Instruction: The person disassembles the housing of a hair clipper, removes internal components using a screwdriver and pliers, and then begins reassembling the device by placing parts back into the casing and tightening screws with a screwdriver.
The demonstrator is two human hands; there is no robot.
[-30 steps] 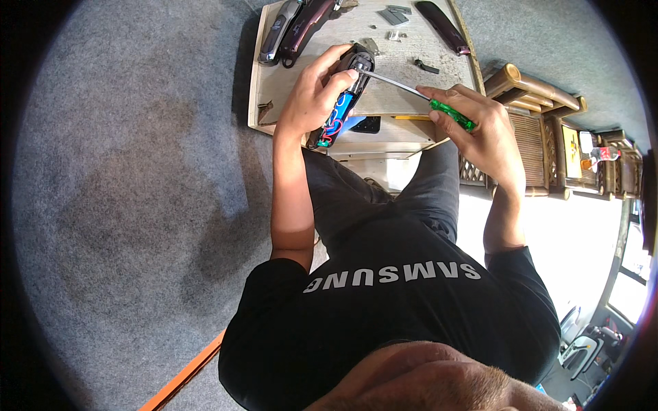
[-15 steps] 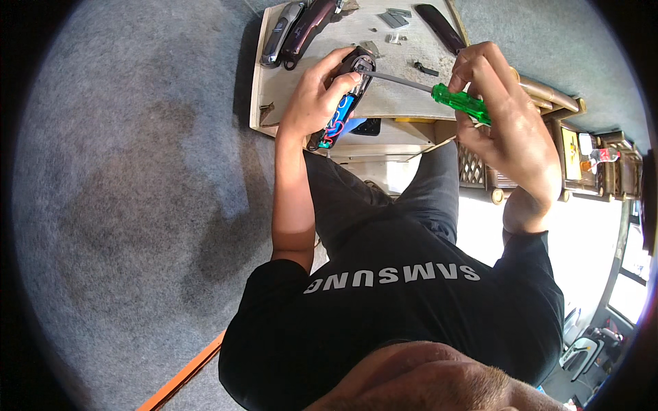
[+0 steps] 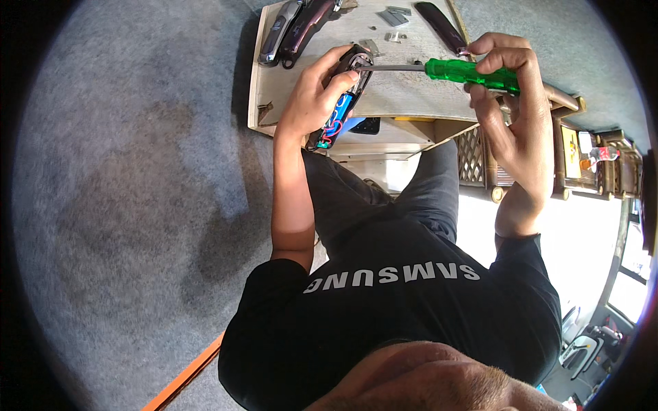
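My left hand (image 3: 312,96) grips an opened hair clipper (image 3: 351,96), its thumb pressed near the top end. The clipper's casing is off on the upper side, baring a blue battery (image 3: 338,109) and red wires (image 3: 334,128). In my right hand (image 3: 510,96) is a screwdriver (image 3: 460,70) with a see-through green handle, held lightly between fingers and thumb. Its shank lies nearly level, and the tip reaches the clipper's head beside my left thumb. What exactly the tip touches is too small to tell.
A silver-grey clipper (image 3: 279,31) and a maroon clipper (image 3: 308,31) lie at the far left of the wooden table (image 3: 404,103). Metal blade parts (image 3: 394,17) and a dark casing piece (image 3: 440,27) lie at the back. Bamboo furniture (image 3: 569,103) stands to the right.
The screwdriver's handle has swung away from me and slightly left, so the shank now lies nearly level. My right hand has shifted with it and its fingers have spread. My left hand has barely moved.
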